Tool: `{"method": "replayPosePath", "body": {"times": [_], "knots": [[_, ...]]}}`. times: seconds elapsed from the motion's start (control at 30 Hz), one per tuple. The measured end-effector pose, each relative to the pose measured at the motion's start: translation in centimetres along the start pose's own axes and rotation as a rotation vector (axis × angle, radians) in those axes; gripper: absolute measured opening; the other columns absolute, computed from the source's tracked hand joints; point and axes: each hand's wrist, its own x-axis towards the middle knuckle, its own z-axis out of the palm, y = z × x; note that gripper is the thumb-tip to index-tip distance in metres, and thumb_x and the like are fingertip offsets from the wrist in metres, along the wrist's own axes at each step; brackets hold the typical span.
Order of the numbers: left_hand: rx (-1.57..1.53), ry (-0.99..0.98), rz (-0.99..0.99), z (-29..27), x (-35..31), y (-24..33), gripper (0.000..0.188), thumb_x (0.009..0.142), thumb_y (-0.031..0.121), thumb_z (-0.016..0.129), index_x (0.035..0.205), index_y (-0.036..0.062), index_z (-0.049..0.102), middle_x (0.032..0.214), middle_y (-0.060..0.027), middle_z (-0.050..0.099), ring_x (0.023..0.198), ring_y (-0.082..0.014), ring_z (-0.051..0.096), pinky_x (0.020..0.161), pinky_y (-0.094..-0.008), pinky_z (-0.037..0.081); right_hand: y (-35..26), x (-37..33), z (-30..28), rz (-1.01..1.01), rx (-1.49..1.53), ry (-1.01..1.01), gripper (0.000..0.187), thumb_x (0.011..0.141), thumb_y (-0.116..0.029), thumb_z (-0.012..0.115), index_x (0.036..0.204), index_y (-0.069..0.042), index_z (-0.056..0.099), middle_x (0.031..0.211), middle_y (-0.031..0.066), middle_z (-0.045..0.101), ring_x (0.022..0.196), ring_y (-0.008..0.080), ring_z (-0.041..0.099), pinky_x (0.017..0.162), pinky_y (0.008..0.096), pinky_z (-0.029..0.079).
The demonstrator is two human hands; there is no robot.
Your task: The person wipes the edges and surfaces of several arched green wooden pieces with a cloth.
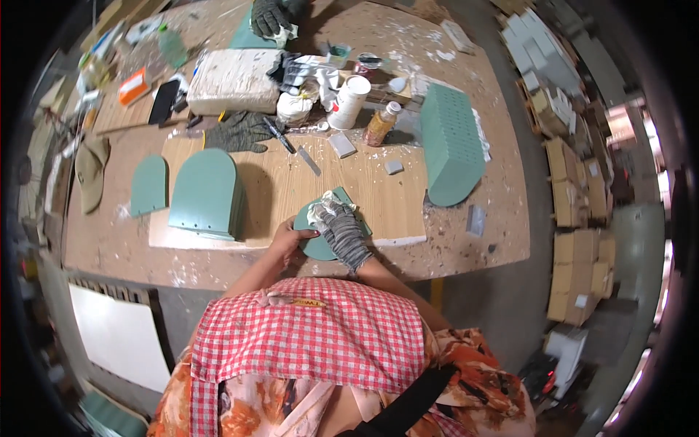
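Close to the table's near edge lies a green round-ended panel (313, 250). My bare left hand (287, 237) is closed on its left edge, thumb on top. My right hand (341, 229), in a grey knitted glove, presses a crumpled white cloth (325, 207) against the panel's face; the fingers bend over the cloth. To the left stands a stack of matching green panels (204, 186), with a single smaller green panel (150, 186) beside it. At the right a long row of green panels (450, 138) stands on edge.
Beyond my hands lie a metal scraper (309, 161), grey sanding blocks (341, 145), a marker (279, 135) and a loose grey glove (239, 132). A white bottle (349, 103) and a brown bottle (382, 124) stand upright. Across the table, another person's gloved hand (271, 20) holds a white cloth.
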Motion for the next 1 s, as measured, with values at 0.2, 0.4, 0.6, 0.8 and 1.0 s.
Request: {"method": "replayPosePath", "body": {"times": [0.2,0.4,0.6,0.8,1.0], "knots": [[-0.584,0.023,0.137,5.4,-3.9,-1.4,0.042,0.074,-0.014,0.056,0.113,-0.0009,0.048,0.101,-0.0114,0.061,0.094,-0.0228,0.061,0.086,-0.0373,0.050,4.3,-1.4,-4.3,0.082,0.089,-0.010,0.034,0.077,-0.011,0.059,0.111,-0.010,0.064,0.116,0.0156,0.055,0.108,0.0303,0.049,0.097,0.0385,0.037],[-0.668,0.190,0.298,8.1,-2.9,-2.3,0.050,0.080,-0.012,0.051,0.126,0.0058,0.040,0.115,-0.0112,0.053,0.105,-0.0219,0.054,0.091,-0.0353,0.045,7.7,0.5,-4.2,-0.100,0.372,-0.008,0.038,0.074,-0.003,0.059,0.111,-0.010,0.064,0.111,0.0155,0.055,0.105,0.0304,0.050,0.096,0.0365,0.039],[-0.472,0.300,0.288,8.6,-3.1,-1.4,0.051,0.082,-0.008,0.053,0.129,0.0036,0.037,0.116,-0.0111,0.052,0.106,-0.0197,0.054,0.090,-0.0302,0.047,4.8,5.1,-6.2,-0.129,0.625,-0.024,0.031,0.079,-0.013,0.057,0.109,-0.005,0.062,0.109,0.0164,0.057,0.104,0.0297,0.051,0.095,0.0374,0.040],[-0.428,0.278,0.322,8.5,-3.2,-2.6,0.054,0.083,-0.010,0.050,0.132,0.0037,0.034,0.117,-0.0110,0.050,0.108,-0.0206,0.053,0.092,-0.0317,0.047,1.2,5.2,-1.5,-0.043,1.109,-0.156,0.017,0.080,-0.011,0.053,0.088,-0.001,0.064,0.101,0.0147,0.061,0.094,0.0271,0.057,0.091,0.0360,0.042],[-0.456,0.236,0.288,8.0,-3.9,-1.1,0.056,0.082,-0.010,0.052,0.133,0.0038,0.033,0.120,-0.0110,0.049,0.109,-0.0204,0.052,0.092,-0.0327,0.048,8.0,9.8,-5.9,-0.085,0.442,-0.090,0.011,0.077,-0.002,0.058,0.088,-0.001,0.059,0.087,0.0103,0.063,0.088,0.0217,0.058,0.082,0.0339,0.046]]}}
